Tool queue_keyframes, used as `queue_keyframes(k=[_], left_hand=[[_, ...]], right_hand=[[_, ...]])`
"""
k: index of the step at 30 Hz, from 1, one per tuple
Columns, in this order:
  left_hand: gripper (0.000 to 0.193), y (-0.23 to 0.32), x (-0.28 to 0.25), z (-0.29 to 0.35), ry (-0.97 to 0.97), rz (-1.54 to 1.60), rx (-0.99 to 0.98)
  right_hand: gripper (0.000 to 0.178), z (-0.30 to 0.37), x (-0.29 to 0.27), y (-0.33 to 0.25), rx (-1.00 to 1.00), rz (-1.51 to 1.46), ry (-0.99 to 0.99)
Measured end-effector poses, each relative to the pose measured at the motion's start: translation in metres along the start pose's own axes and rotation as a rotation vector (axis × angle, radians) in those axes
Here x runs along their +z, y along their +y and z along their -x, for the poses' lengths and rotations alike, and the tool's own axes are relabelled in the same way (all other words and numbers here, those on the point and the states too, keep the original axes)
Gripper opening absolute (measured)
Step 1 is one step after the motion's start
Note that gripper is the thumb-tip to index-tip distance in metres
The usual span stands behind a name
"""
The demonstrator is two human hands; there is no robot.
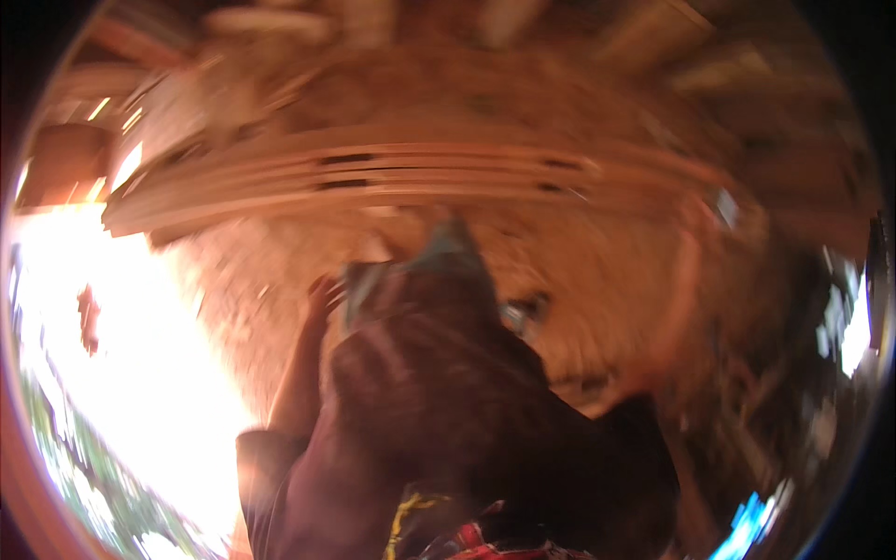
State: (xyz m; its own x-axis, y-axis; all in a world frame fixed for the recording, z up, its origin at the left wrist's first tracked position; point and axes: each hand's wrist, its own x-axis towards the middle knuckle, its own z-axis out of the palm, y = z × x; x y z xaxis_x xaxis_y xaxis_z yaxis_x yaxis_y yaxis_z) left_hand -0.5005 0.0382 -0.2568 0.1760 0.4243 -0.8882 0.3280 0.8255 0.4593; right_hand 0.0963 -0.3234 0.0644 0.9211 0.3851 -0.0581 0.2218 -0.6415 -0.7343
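Note:
My left hand [325, 295] hangs beside my left thigh, next to the hem of my grey-green shorts [448, 245]. Its fingers look loosely apart, and I see nothing in them. Stretched forward on the far right, my right hand [696, 217] is at the right end of a low stack of long wooden boards [448, 175]. A small pale, shiny thing [726, 208] shows right by that hand. Blur hides the right fingers, so I cannot tell whether they grip the pale thing or the boards.
Brown earth floor [588, 271] surrounds my feet. A small dark and pale object [525, 313] lies to the right of my legs. More timber pieces [653, 42] are blurred at the far side. Glaring daylight [140, 355] fills the left; dim clutter [747, 411] lies right.

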Motion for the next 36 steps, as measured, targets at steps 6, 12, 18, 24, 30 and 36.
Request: queue_keyframes(k=[6,12,18,24,30,36], left_hand=[[0.05,0.112,0.131,0.082,0.057,-0.006,0.172],[0.039,0.167,0.136,0.105,0.479,0.263,0.571],[0.028,0.324,0.092,0.108,0.926,-0.362,1.165],[0.038,0.43,0.05,0.015,0.767,-1.094,1.021],[0.071,0.481,0.009,-0.08,0.465,-1.531,0.479],[0.074,0.505,-0.024,-0.13,0.424,-1.621,0.591]], right_hand=[[0.032,-0.03,-0.047,0.102,-0.021,0.567,0.014],[0.032,-0.043,-0.052,0.106,-0.066,0.568,-0.02],[0.034,-0.036,-0.055,0.076,-0.22,0.588,0.026],[0.036,-0.026,-0.059,0.025,-0.711,0.587,0.023],[0.038,0.017,-0.061,-0.009,0.201,0.4,0.183],[0.049,0.053,0.01,-0.091,-0.229,0.572,-0.084]])
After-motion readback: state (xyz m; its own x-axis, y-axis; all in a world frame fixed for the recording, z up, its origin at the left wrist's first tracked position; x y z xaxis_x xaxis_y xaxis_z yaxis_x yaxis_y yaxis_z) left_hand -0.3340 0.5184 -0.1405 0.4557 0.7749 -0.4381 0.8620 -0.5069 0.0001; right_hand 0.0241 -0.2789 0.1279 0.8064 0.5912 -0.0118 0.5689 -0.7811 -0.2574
